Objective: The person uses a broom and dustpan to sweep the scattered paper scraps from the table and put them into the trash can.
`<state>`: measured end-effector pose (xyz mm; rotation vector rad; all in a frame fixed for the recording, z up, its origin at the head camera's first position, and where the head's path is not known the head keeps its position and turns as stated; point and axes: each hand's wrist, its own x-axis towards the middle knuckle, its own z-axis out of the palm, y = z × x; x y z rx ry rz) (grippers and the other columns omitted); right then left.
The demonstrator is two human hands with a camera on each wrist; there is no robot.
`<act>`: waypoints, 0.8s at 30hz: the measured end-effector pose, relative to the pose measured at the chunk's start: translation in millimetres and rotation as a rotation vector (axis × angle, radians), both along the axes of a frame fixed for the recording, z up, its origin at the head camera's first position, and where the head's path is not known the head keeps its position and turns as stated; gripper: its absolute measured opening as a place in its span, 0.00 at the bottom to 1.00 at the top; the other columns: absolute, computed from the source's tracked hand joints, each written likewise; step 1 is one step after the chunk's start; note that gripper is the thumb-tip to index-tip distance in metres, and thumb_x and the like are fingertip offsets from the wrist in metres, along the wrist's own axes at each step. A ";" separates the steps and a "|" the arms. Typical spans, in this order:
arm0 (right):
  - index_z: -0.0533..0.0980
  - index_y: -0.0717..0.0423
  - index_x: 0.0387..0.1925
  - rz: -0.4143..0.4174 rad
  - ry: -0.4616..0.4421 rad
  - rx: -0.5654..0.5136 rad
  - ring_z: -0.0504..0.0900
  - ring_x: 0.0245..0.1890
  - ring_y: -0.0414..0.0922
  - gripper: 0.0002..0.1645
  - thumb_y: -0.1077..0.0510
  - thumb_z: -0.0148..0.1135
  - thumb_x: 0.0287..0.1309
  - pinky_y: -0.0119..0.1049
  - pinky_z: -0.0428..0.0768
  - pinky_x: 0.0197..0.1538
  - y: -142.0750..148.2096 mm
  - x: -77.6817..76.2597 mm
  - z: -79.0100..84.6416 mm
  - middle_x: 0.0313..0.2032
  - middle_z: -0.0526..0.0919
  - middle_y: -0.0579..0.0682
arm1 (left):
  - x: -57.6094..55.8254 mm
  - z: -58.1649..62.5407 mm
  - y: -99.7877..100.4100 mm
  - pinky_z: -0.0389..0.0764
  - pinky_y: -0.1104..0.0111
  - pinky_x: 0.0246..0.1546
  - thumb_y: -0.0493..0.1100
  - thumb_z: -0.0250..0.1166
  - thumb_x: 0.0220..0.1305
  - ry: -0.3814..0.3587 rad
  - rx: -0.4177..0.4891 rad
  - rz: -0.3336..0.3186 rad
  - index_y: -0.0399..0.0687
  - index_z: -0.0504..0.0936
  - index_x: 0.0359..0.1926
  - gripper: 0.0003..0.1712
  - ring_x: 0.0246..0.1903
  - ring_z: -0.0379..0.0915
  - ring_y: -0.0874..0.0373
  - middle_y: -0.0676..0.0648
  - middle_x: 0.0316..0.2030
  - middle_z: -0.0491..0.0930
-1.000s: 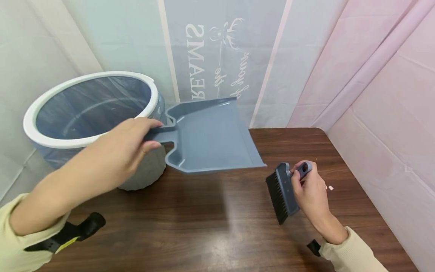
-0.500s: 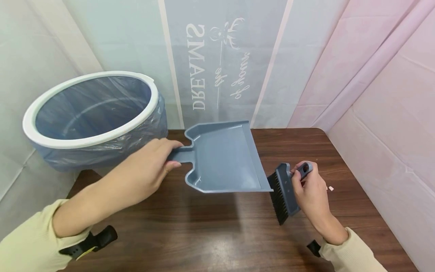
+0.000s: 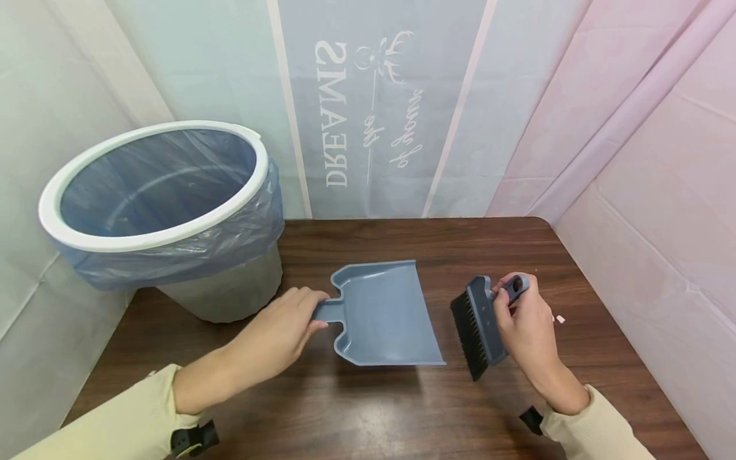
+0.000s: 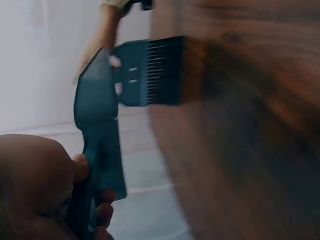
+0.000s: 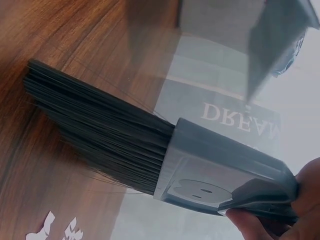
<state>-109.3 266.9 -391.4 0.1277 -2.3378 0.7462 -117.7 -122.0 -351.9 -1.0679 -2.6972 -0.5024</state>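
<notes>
My left hand (image 3: 282, 335) grips the handle of a grey-blue dustpan (image 3: 391, 313), whose wide lip points right. A shadow beneath the pan suggests it is a little above the dark wooden table (image 3: 322, 415). My right hand (image 3: 526, 322) holds a grey hand brush (image 3: 485, 319) by its handle, black bristles turned left towards the pan's lip, with a small gap between. Close up in the right wrist view, the bristles (image 5: 100, 130) spread near the tabletop. White paper scraps (image 5: 55, 227) lie on the table beside the brush; a few scraps (image 3: 559, 318) show right of my right hand.
At the back left stands a bin (image 3: 236, 287) with a white rim (image 3: 48, 204) and a blue plastic liner (image 3: 253, 211) folded over it. Fabric walls enclose the back and both sides, the back one (image 3: 368, 96) printed with mirrored lettering.
My left hand has brought the dustpan down and slightly right, away from the bin and towards the tabletop. My right hand and the brush have stayed in place.
</notes>
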 end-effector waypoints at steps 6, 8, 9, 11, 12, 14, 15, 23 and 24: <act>0.71 0.67 0.46 0.000 0.004 -0.001 0.72 0.24 0.32 0.12 0.74 0.58 0.61 0.19 0.69 0.27 0.1 -0.3 -0.6 0.33 0.84 0.56 | -0.4 -39.6 7.0 0.79 0.59 0.41 0.42 0.66 0.69 -0.028 -0.023 -0.002 0.33 0.76 0.55 0.20 0.41 0.75 0.53 0.45 0.43 0.80; 0.71 0.67 0.46 0.001 0.008 0.001 0.72 0.24 0.32 0.12 0.74 0.58 0.60 0.19 0.69 0.27 0.1 -0.6 -0.7 0.33 0.84 0.56 | -0.7 -50.6 9.2 0.79 0.60 0.40 0.42 0.66 0.70 -0.034 -0.029 -0.018 0.33 0.76 0.56 0.20 0.41 0.74 0.53 0.45 0.43 0.79; 0.71 0.67 0.46 0.002 0.009 0.001 0.72 0.24 0.32 0.12 0.74 0.58 0.60 0.19 0.69 0.27 0.1 -0.6 -0.7 0.33 0.84 0.56 | -0.7 -55.4 10.2 0.78 0.60 0.40 0.42 0.65 0.70 -0.037 -0.032 -0.026 0.33 0.75 0.56 0.20 0.41 0.74 0.53 0.45 0.43 0.79; 0.71 0.67 0.46 0.003 0.010 0.002 0.72 0.24 0.32 0.12 0.74 0.58 0.60 0.19 0.69 0.27 0.1 -0.6 -0.7 0.33 0.84 0.56 | -0.4 -64.1 12.0 0.78 0.61 0.39 0.42 0.65 0.70 -0.048 -0.035 -0.037 0.32 0.75 0.56 0.20 0.40 0.73 0.54 0.45 0.43 0.79; 0.71 0.67 0.46 0.003 0.010 0.002 0.72 0.24 0.32 0.12 0.74 0.58 0.60 0.19 0.69 0.27 0.1 -0.6 -0.6 0.33 0.84 0.56 | -0.2 -67.9 13.0 0.78 0.61 0.39 0.42 0.65 0.71 -0.053 -0.036 -0.041 0.32 0.75 0.55 0.20 0.40 0.73 0.54 0.45 0.43 0.79; 0.71 0.67 0.46 0.004 0.010 0.000 0.72 0.24 0.32 0.12 0.74 0.58 0.60 0.19 0.69 0.27 0.1 -0.5 -0.4 0.33 0.84 0.56 | -0.1 -75.2 15.0 0.77 0.61 0.39 0.43 0.64 0.71 -0.065 -0.039 -0.042 0.32 0.75 0.55 0.20 0.40 0.73 0.54 0.45 0.43 0.79; 0.71 0.67 0.46 0.004 0.009 -0.001 0.72 0.24 0.32 0.12 0.74 0.58 0.61 0.19 0.69 0.27 0.0 -0.4 -0.2 0.33 0.84 0.56 | 0.0 -78.5 15.9 0.77 0.61 0.40 0.43 0.64 0.71 -0.072 -0.039 -0.040 0.32 0.75 0.55 0.20 0.40 0.73 0.54 0.44 0.43 0.79; 0.71 0.67 0.46 -0.001 -0.004 -0.010 0.71 0.23 0.31 0.12 0.74 0.57 0.61 0.19 0.68 0.26 -1.2 -0.3 0.7 0.34 0.84 0.56 | 0.2 -100.4 17.5 0.79 0.59 0.45 0.43 0.64 0.72 -0.133 -0.025 -0.009 0.32 0.75 0.57 0.20 0.43 0.75 0.53 0.43 0.46 0.79; 0.71 0.67 0.46 -0.002 -0.002 -0.010 0.71 0.24 0.31 0.11 0.74 0.57 0.61 0.19 0.68 0.26 -1.3 -0.7 0.9 0.33 0.84 0.56 | 0.1 -101.8 17.1 0.79 0.59 0.45 0.43 0.64 0.72 -0.136 -0.021 -0.005 0.32 0.75 0.57 0.20 0.44 0.75 0.53 0.43 0.46 0.79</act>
